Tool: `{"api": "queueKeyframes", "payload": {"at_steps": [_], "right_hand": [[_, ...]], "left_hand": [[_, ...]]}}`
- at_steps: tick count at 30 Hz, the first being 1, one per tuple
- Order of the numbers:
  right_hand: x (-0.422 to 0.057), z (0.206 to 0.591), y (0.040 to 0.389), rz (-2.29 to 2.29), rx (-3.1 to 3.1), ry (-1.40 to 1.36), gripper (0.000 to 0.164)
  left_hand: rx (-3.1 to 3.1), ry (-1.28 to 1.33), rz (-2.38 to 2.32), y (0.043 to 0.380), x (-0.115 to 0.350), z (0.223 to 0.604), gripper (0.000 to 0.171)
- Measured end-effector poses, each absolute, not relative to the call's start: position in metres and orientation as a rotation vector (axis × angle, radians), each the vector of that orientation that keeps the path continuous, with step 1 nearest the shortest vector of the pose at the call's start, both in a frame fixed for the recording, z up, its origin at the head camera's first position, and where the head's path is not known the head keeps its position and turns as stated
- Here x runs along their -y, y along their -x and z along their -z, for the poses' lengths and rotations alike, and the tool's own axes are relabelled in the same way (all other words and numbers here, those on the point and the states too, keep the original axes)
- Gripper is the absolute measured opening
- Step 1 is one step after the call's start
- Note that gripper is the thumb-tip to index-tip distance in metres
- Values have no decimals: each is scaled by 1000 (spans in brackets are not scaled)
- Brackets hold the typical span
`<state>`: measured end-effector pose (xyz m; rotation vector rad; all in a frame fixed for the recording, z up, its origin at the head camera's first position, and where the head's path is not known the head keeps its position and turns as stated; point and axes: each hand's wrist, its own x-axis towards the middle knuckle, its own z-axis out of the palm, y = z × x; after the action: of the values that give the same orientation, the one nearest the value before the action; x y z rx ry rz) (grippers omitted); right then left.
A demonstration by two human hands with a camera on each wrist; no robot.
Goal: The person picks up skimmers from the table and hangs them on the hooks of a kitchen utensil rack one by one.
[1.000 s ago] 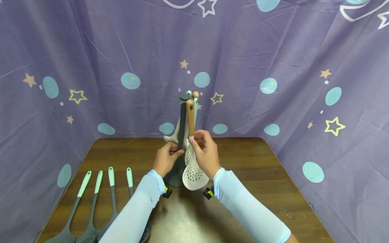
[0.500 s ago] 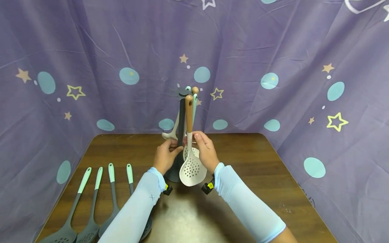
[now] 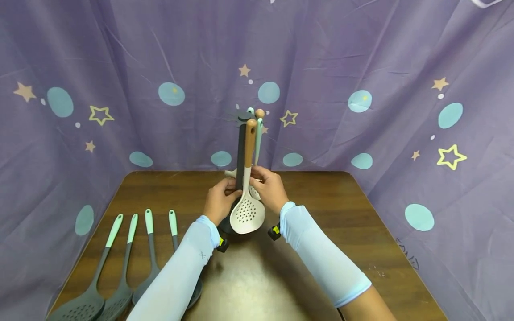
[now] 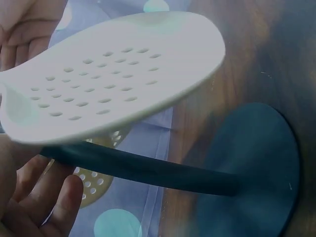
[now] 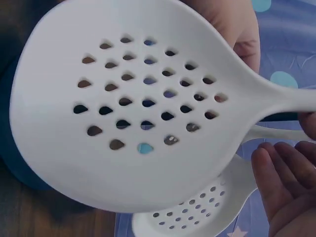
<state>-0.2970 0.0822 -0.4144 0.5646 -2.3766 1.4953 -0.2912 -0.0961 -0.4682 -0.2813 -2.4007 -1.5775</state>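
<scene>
My left hand (image 3: pixel 220 203) grips the dark pole of a utensil stand (image 4: pixel 148 170), whose round base sits on the table. A white slotted skimmer (image 3: pixel 247 215) with a wooden handle (image 3: pixel 250 145) hangs in front of the pole, its perforated head broad in both wrist views. My right hand (image 3: pixel 270 189) is beside its neck. In the right wrist view the thumb and fingers (image 5: pixel 284 170) are at another white shaft behind it; I cannot tell whether they pinch it. That shaft runs near a second white perforated head (image 5: pixel 197 205).
At the left of the wooden table (image 3: pixel 321 249) lie several dark grey utensils with mint handles (image 3: pixel 114 230), one partly under the left sleeve. Other mint and wooden handles (image 3: pixel 260 114) hang at the stand's back. A purple patterned curtain (image 3: pixel 321 67) surrounds the table.
My right hand has let go of the front skimmer's neck and reached in behind it. That skimmer has swung left across the pole. The left hand keeps its grip on the pole.
</scene>
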Motion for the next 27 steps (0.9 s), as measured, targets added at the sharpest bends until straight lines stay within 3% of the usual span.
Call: {"api": "queueKeyframes", "payload": {"at_steps": [8, 20, 23, 27], "right_hand": [[-76, 416, 312, -1529, 2332, -633, 12], [-57, 430, 312, -1437, 2250, -563, 10], [-53, 437, 311, -1405, 2235, -571, 11], [-50, 446, 309, -1367, 2197, -568, 14]], "left_hand": [[2435, 278, 1458, 298, 96, 460, 21], [2463, 303, 1407, 299, 103, 458, 22], [2567, 273, 1325, 296, 114, 464, 30], [2712, 199, 1180, 290, 135, 469, 54]]}}
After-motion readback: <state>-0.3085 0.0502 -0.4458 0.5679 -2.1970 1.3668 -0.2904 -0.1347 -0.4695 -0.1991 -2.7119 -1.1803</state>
